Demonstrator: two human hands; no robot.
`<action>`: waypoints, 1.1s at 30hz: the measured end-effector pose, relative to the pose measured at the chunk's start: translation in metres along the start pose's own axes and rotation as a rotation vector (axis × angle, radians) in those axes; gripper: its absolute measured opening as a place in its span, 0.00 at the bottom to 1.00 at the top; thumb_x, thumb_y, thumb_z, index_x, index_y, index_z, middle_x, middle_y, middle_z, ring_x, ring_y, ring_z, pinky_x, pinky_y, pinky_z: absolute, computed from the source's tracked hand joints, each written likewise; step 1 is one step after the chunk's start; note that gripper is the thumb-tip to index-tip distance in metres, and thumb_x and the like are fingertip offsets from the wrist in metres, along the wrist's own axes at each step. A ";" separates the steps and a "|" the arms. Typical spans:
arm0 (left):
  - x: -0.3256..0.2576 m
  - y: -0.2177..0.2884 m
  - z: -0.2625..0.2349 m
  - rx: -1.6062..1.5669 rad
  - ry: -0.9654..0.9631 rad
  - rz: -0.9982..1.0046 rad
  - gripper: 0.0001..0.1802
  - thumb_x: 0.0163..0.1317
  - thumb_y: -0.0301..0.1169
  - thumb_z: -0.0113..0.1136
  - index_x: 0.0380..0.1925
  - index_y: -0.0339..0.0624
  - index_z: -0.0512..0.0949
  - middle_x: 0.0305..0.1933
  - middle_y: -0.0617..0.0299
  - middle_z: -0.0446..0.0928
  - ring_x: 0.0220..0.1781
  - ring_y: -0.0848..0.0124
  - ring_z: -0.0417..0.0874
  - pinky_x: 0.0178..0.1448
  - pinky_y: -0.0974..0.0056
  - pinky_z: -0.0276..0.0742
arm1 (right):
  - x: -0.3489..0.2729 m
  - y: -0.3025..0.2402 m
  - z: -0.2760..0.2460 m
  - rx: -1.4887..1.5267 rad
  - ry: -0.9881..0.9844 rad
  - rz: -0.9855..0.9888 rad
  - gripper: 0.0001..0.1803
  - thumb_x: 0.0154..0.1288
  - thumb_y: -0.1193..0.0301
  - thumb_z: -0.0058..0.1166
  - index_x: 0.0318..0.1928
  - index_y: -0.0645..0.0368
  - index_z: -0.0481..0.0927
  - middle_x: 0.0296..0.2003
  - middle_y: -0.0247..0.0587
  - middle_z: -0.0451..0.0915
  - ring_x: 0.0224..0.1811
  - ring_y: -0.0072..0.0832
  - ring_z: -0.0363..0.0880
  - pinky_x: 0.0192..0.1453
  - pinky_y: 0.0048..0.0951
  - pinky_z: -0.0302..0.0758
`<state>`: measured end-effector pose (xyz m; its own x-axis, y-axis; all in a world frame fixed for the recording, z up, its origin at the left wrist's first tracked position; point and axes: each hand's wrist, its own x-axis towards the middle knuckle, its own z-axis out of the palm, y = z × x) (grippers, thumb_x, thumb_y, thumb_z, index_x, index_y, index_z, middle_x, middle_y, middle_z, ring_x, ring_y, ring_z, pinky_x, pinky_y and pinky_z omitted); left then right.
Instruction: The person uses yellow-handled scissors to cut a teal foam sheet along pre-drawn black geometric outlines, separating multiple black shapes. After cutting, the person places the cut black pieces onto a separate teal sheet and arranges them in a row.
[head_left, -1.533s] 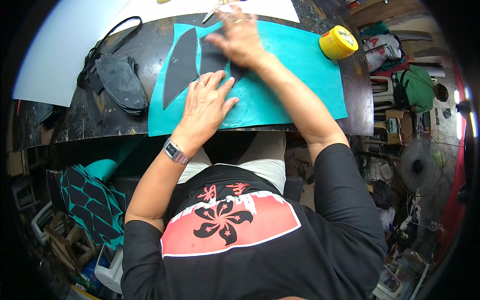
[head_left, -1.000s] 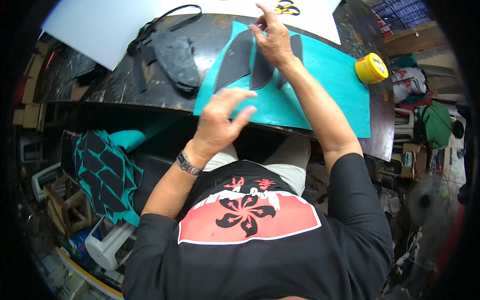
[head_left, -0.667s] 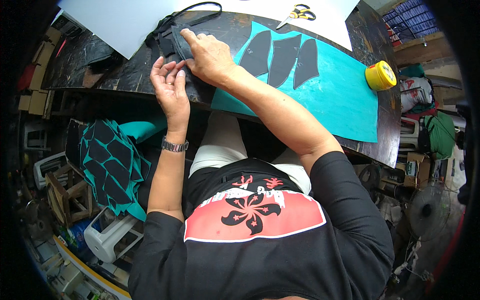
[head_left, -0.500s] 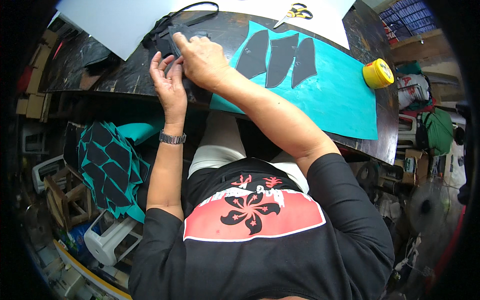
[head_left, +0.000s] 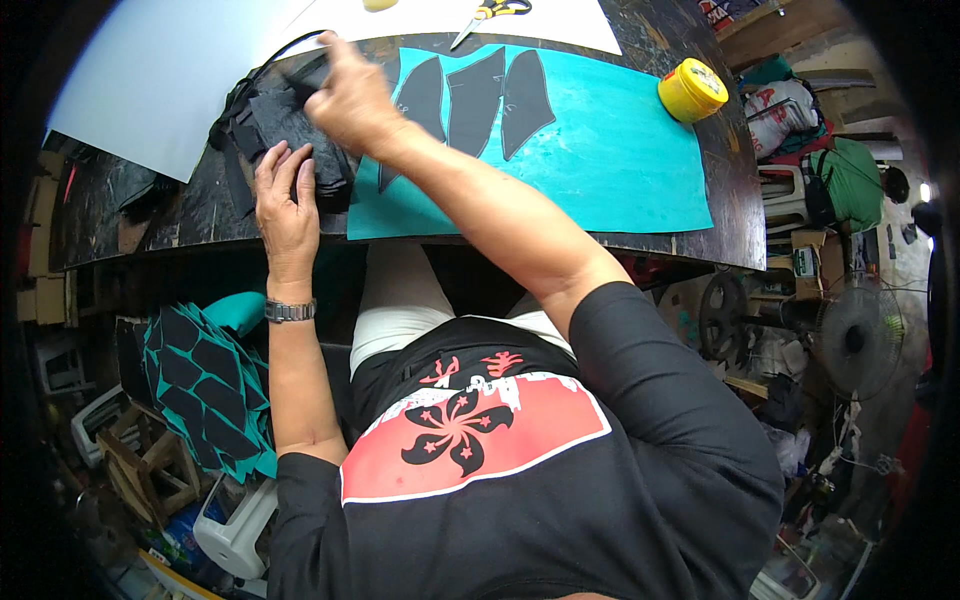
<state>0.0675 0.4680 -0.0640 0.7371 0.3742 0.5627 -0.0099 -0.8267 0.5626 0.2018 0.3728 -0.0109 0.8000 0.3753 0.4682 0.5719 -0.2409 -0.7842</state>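
On the dark table's left part lies a loose pile of black pieces (head_left: 275,115), with a thin black strap (head_left: 285,48) curving off its far side. My left hand (head_left: 288,195) rests at the pile's near edge, fingers stretched out and touching it. Above the pile is my right hand (head_left: 352,105), smeared by motion. A dark blurred piece shows beside its fingers; whether they grip it I cannot make out. To the right lies a teal sheet (head_left: 620,150) bearing three black cut shapes, among them a middle shape (head_left: 475,105). My right forearm partly covers the leftmost shape.
Yellow-handled scissors (head_left: 490,15) lie on a white sheet (head_left: 570,25) at the back. A yellow tub (head_left: 692,92) stands at the teal sheet's right end. Below the table at left are stacked teal-and-black pieces (head_left: 205,380) and a white stool (head_left: 235,530). A fan (head_left: 855,335) stands right.
My right hand has lifted away from my left and swung toward the far side of the pile. My left hand's fingers have come down onto the pieces. The whole view has shifted.
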 end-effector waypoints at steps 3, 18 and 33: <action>0.013 0.013 -0.011 -0.054 -0.088 -0.121 0.15 0.70 0.39 0.59 0.46 0.41 0.85 0.59 0.50 0.75 0.58 0.57 0.79 0.62 0.56 0.74 | 0.001 0.014 -0.050 0.337 0.101 0.110 0.33 0.49 0.79 0.53 0.61 0.66 0.68 0.23 0.43 0.81 0.25 0.26 0.79 0.35 0.28 0.77; 0.038 0.035 0.030 0.210 -0.194 0.000 0.19 0.58 0.35 0.69 0.51 0.51 0.82 0.47 0.61 0.84 0.49 0.60 0.82 0.55 0.57 0.77 | -0.049 0.047 -0.116 0.628 0.133 0.174 0.30 0.56 0.83 0.50 0.62 0.61 0.70 0.32 0.35 0.81 0.33 0.14 0.75 0.38 0.16 0.73; 0.040 0.023 0.020 0.209 -0.361 0.071 0.21 0.59 0.37 0.65 0.55 0.52 0.81 0.52 0.60 0.83 0.54 0.59 0.81 0.61 0.56 0.74 | -0.077 0.019 -0.138 0.523 0.118 0.128 0.32 0.56 0.86 0.46 0.64 0.58 0.69 0.37 0.40 0.83 0.36 0.18 0.79 0.42 0.18 0.76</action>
<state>0.1108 0.4559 -0.0409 0.9294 0.1726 0.3263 0.0407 -0.9265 0.3740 0.1763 0.2153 -0.0057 0.8894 0.2617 0.3747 0.3265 0.2101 -0.9216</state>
